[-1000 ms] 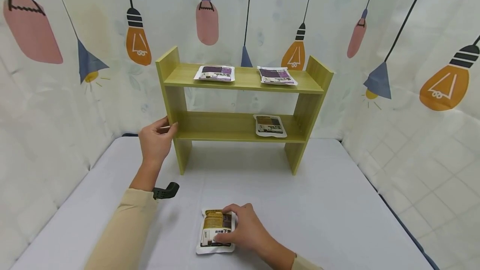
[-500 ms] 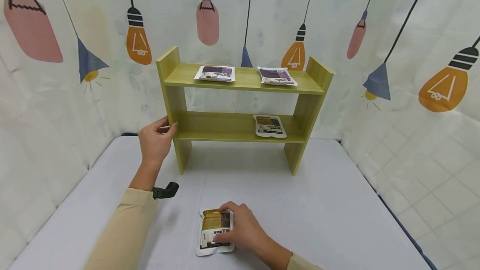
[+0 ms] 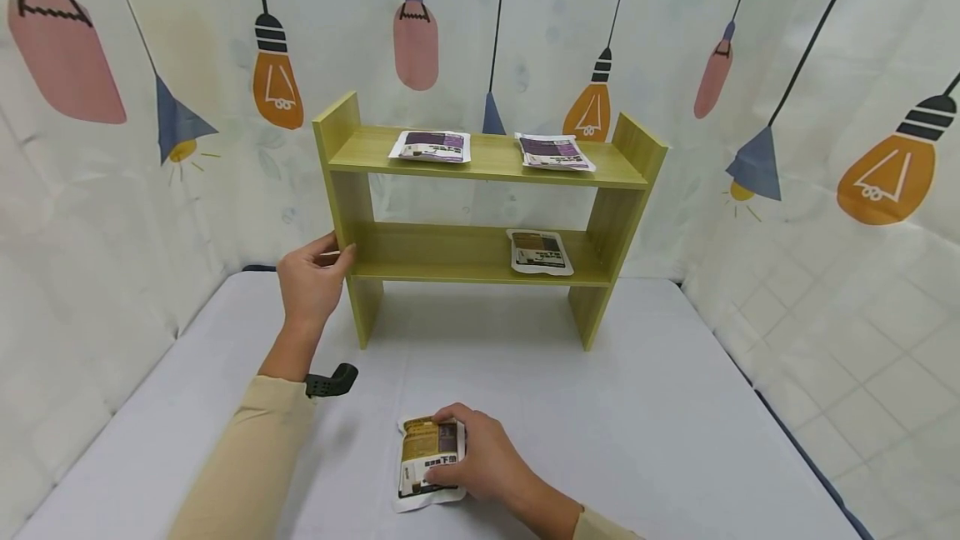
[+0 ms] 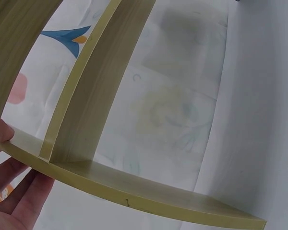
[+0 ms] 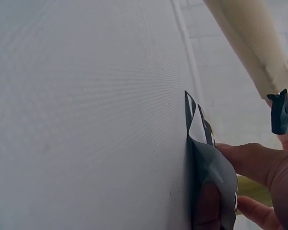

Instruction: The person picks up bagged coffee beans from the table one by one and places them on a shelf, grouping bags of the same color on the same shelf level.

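Note:
My left hand [image 3: 310, 283] grips the left upright of a two-tier wooden shelf [image 3: 431, 250], thumb on the front edge and fingers behind it, as the left wrist view of the upright [image 4: 127, 196] shows. Low in the head view, my right hand [image 3: 489, 458] pinches a flat foil pouch [image 3: 422, 461] with a gold, purple and white label. In the right wrist view the thumb lies on the face of the pouch [image 5: 216, 167] and a finger is tucked beneath, its edge bent up close over the tabletop.
Two purple-labelled pouches lie on the top tier: one at left [image 3: 431, 147], one at right [image 3: 553, 152]. Another brown-labelled pouch [image 3: 540, 252] lies on the lower tier's right side. The shelf stands on a white-covered table [image 3: 637, 423], before a lamp-patterned curtain [image 3: 480, 40].
The pouch in my right hand has shifted slightly left and turned a little, its lower right corner lifting. My left hand and the shelf stay where they were.

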